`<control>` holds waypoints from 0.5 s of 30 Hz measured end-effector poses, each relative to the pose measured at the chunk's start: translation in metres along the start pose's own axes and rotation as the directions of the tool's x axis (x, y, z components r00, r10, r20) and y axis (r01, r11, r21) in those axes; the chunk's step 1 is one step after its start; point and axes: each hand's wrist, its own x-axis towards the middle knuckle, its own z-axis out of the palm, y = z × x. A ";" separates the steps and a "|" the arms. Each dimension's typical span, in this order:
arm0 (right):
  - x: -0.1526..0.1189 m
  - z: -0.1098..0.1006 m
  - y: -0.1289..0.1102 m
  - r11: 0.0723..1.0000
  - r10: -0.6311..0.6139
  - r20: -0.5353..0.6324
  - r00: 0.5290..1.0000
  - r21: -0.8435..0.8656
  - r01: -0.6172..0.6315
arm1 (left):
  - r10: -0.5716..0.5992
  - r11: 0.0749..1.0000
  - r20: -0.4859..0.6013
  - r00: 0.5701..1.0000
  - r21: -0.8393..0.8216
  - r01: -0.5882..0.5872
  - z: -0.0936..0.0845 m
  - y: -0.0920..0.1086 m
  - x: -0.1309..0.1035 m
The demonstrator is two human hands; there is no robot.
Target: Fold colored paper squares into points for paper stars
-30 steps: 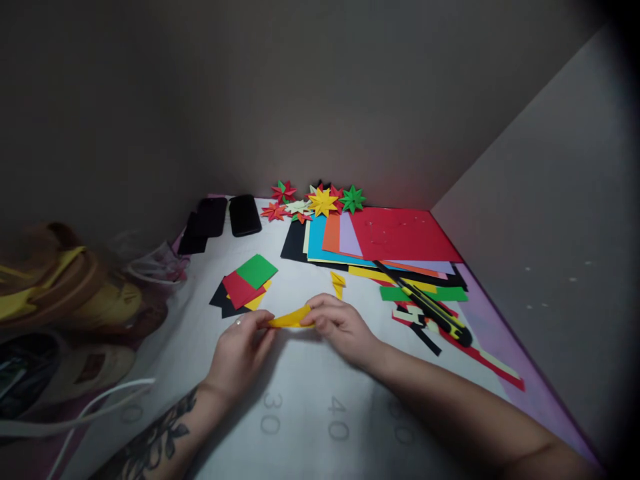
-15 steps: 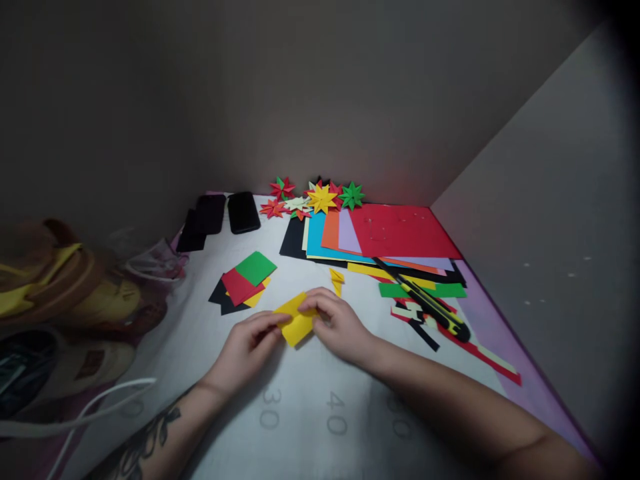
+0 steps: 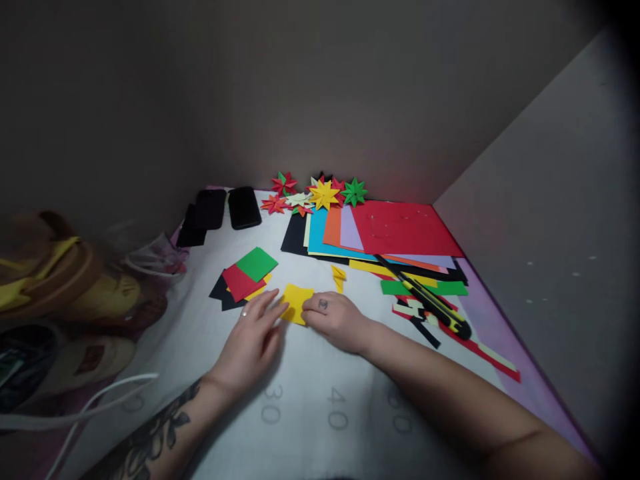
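A small yellow paper square (image 3: 294,304) lies nearly flat on the white sheet between my hands. My right hand (image 3: 336,319) has its fingers closed on the paper's right edge. Stretched out and spread, the fingers of my left hand (image 3: 253,340) touch or nearly touch its left edge. Just beyond the square is a small folded yellow piece (image 3: 339,277). Up and to the left, a loose pile of paper squares shows a green square (image 3: 257,264), a red square (image 3: 239,283) and black corners (image 3: 219,291).
Several folded paper stars (image 3: 324,195) stand at the back, behind coloured sheets (image 3: 407,230). At right, a yellow-black box cutter (image 3: 440,310) lies over paper strips (image 3: 500,363). Dark phones (image 3: 245,207) sit back left. A lidded cup (image 3: 113,293) and white cable (image 3: 110,390) occupy the left side.
The yellow square, held tilted between both hands before, has come down flatter and turned. My left fingers have loosened and spread; my right hand has turned over, its back now showing.
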 end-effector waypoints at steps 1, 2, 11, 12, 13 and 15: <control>0.000 0.000 0.003 1.000 0.000 0.012 1.000 -0.008 0.001 | 0.047 0.996 0.023 0.999 0.072 -0.049 0.000 0.000 -0.001; -0.001 0.000 0.005 1.000 -0.005 0.019 1.000 -0.011 0.005 | 0.085 0.987 0.058 0.995 0.133 -0.092 0.000 0.000 -0.001; -0.007 -0.001 0.018 0.983 0.045 -0.007 0.999 0.181 -0.042 | 0.226 0.890 0.271 0.935 0.332 -0.312 0.003 -0.002 0.000; -0.006 -0.001 0.018 0.971 0.084 0.007 0.996 0.222 -0.084 | 0.228 0.892 0.290 0.930 0.321 -0.319 0.003 -0.003 0.000; -0.005 0.000 0.018 0.958 0.127 0.023 0.992 0.255 -0.129 | 0.227 0.895 0.301 0.926 0.312 -0.320 0.003 -0.004 -0.001; -0.003 0.001 0.016 0.932 0.214 0.048 0.976 0.289 -0.219 | 0.218 0.898 0.308 0.926 0.308 -0.314 0.003 -0.005 -0.001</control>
